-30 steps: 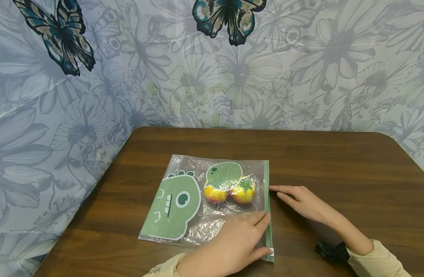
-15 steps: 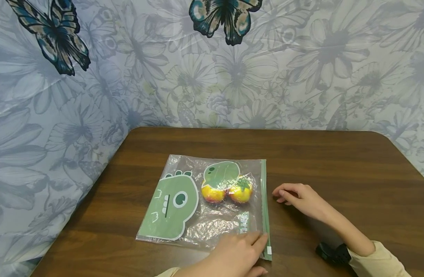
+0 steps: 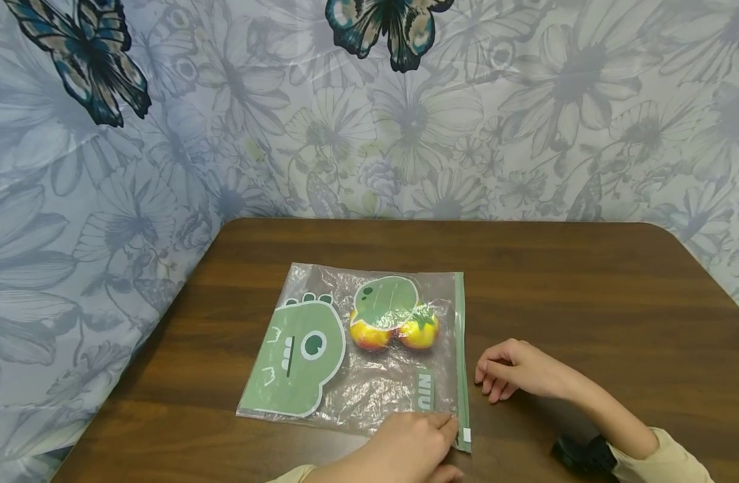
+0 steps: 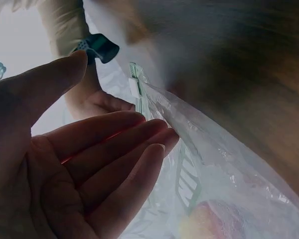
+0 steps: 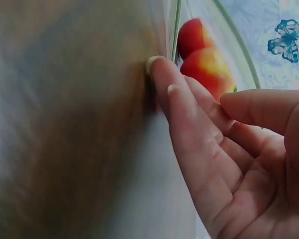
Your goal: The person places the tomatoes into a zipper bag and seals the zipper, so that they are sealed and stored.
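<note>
A clear zip bag (image 3: 378,386) with green dinosaur prints lies flat on the table. Inside it are two yellow-red toy fruits (image 3: 419,330), partly behind a green print; a green leaf shows on one. My left hand (image 3: 408,443) rests at the bag's near right corner, close to the white zip slider (image 3: 467,435). In the left wrist view its fingers (image 4: 114,134) are nearly straight and touch the plastic, with the thumb apart. To the right of the bag, my right hand (image 3: 520,369) rests by the table surface, its fingers loosely bent and holding nothing.
The brown wooden table (image 3: 587,288) reaches back to a wall covering (image 3: 442,134) with flower patterns and butterflies. A black wrist device (image 3: 583,456) sits on my right wrist beside the pale sleeve (image 3: 665,459).
My left hand has slid toward me along the bag's zip edge, uncovering printed letters. My right hand has drawn away from that edge and nearer to me, its fingers bending more.
</note>
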{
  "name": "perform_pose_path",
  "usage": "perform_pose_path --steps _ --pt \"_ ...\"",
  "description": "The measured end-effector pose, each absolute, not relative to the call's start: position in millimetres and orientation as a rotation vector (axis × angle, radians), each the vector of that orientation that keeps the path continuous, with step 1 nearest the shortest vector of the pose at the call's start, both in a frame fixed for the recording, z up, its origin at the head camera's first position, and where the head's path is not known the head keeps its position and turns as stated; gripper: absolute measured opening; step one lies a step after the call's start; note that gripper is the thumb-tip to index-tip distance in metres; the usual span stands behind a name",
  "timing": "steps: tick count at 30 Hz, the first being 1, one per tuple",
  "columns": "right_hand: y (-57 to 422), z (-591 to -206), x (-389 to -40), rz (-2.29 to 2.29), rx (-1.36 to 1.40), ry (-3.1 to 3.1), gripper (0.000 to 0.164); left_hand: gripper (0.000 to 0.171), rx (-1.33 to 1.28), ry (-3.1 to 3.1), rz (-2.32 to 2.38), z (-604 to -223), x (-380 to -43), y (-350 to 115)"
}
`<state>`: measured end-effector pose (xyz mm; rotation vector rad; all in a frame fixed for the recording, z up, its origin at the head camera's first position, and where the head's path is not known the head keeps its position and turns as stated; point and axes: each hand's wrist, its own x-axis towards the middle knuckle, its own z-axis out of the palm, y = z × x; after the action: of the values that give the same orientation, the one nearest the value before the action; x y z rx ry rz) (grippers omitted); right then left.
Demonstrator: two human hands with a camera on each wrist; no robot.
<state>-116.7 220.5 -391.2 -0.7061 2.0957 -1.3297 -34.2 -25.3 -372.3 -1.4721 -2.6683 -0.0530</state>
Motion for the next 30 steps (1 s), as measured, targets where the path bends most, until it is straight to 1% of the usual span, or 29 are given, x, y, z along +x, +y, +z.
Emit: perform_pose_path --steps 6,12,18,21,24,30 --pt "217.4 -390.0 -110.6 -1.347 -0.730 2.045 0.026 0.038 -1.453 -2.686 -0.017 -374.6 -34.7 -25.1" --pt "216.0 -391.8 -105.1 -1.353 -0.746 1.878 0.026 0.030 -1.527 -2.649 0.018 -376.5 -39.8 -25.3" --pt "216.1 -393.5 -103.6 -1.358 -0.754 1.837 0.026 0.016 -1.565 -2.500 0.230 -379.5 -40.4 -21.6" --pt "216.5 -393.9 -103.6 -1.357 -0.754 1.828 0.026 0.012 -1.574 -2.354 0.369 -381.2 -39.3 -18.0" --pt "216.3 -393.3 -103.5 -1.350 -0.761 1.820 0.026 0.018 -1.584 -2.241 0.433 -382.4 -38.4 -14.1" --pt "215.1 -391.8 -103.2 -1.339 -0.793 1.817 0.025 0.033 -1.655 -2.239 0.437 -383.9 -37.2 -6.6"
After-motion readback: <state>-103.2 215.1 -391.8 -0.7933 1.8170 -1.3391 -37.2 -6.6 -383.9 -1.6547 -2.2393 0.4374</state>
